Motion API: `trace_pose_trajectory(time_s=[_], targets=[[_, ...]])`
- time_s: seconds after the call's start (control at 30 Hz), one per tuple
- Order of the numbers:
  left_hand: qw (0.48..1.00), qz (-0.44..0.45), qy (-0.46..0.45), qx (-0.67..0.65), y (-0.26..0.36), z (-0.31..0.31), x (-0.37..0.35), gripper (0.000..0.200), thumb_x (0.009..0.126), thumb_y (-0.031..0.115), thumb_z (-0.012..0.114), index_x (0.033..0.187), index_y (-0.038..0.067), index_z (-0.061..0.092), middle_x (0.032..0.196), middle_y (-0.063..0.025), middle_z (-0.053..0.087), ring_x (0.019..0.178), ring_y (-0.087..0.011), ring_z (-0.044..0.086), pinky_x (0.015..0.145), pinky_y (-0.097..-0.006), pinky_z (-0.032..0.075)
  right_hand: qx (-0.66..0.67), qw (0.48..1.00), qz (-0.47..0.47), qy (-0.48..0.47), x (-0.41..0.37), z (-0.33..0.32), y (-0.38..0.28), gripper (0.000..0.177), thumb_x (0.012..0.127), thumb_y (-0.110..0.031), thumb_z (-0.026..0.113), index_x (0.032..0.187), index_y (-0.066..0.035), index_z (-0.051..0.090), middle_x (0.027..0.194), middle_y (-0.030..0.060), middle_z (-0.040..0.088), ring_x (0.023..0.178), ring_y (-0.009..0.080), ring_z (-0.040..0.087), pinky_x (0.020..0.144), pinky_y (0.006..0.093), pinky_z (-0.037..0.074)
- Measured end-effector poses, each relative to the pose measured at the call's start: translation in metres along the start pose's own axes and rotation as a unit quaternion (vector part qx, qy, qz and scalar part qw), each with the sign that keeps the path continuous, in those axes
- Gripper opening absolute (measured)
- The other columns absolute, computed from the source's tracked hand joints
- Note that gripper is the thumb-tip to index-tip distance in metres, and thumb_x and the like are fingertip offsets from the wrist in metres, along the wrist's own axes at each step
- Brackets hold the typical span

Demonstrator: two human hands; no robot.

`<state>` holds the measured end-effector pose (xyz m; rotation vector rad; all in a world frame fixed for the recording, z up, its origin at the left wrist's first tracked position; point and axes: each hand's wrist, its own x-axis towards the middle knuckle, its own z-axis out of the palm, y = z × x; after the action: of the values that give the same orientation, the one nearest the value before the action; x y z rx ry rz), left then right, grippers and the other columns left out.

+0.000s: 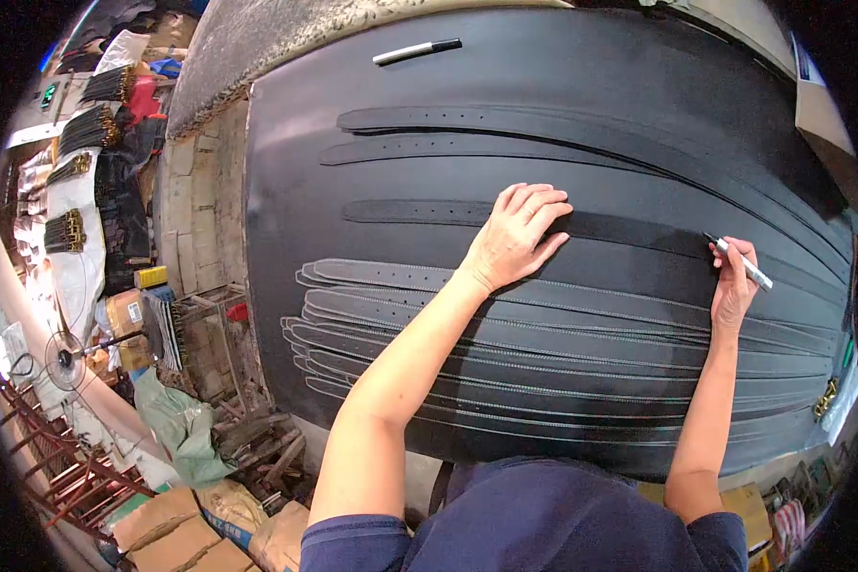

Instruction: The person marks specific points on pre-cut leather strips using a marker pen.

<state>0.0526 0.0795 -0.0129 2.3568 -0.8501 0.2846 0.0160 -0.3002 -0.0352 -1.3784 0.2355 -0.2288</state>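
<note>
My left hand lies on a dark belt strap with a row of small holes at its rounded end. Its fingers are stretched out over the strap, and it grips nothing. In my right hand is a silver marker pen with a black tip. The tip points up and left, at the same strap farther along its length; whether it touches is hard to tell. Just below, several belt straps with pale stitched edges lie side by side, partly overlapping. My left forearm hides part of them.
Above lie two more dark straps and another marker pen with a black cap, all on the black table surface. Bundles of straps hang or lie at far left, near a small fan and cardboard.
</note>
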Motion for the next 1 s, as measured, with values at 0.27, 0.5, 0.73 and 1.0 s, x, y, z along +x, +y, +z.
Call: trace_pose_trajectory(time_s=[0.27, 0.5, 0.73, 1.0], targets=[[1.0, 0.006, 0.003, -0.004, 0.0, 0.0, 0.0, 0.039, 0.083, 0.019, 0.074, 0.118, 0.007, 0.06, 0.125, -0.0089, 0.06, 0.122, -0.0279, 0.054, 0.107, -0.0446, 0.04, -0.002, 1.0, -0.005, -0.004, 0.001, 0.0, 0.002, 0.015, 0.096, -0.011, 0.063, 0.103, 0.002, 0.063, 0.093, 0.009, 0.066, 0.079, 0.013, 0.058, 0.076, 0.0262, 0.047], [1.0, 0.0, -0.023, -0.015, 0.004, -0.008, 0.005, 0.04, 0.082, 0.021, 0.075, 0.117, 0.006, 0.062, 0.125, -0.0119, 0.062, 0.121, -0.03, 0.055, 0.106, -0.0444, 0.04, -0.001, 0.999, 0.011, 0.031, 0.002, 0.012, -0.005, 0.014, 0.093, -0.008, 0.063, 0.101, 0.003, 0.065, 0.09, 0.0114, 0.068, 0.077, 0.015, 0.063, 0.074, 0.026, 0.051], [0.999, -0.024, -0.047, 0.014, 0.014, -0.003, 0.003, 0.055, 0.075, 0.027, 0.083, 0.121, 0.006, 0.062, 0.131, -0.0129, 0.058, 0.124, -0.0338, 0.052, 0.106, -0.0445, 0.039, 0.222, 0.968, 0.025, 0.114, 0.004, -0.011, -0.031, 0.014, 0.092, -0.011, 0.062, 0.097, 0.002, 0.065, 0.08, 0.0119, 0.068, 0.069, 0.0183, 0.065, 0.079, 0.0385, 0.058], [1.0, -0.018, -0.009, 0.004, 0.084, 0.063, 0.07, 0.068, 0.073, 0.03, 0.083, 0.131, 0.006, 0.057, 0.136, -0.0136, 0.053, 0.132, -0.0347, 0.044, 0.111, -0.0471, 0.035, 0.047, 0.994, -0.016, 0.096, -0.007, -0.058, -0.07, 0.019, 0.088, -0.003, 0.073, 0.104, 0.002, 0.064, 0.09, 0.0121, 0.071, 0.077, 0.0142, 0.066, 0.074, 0.0265, 0.055]])
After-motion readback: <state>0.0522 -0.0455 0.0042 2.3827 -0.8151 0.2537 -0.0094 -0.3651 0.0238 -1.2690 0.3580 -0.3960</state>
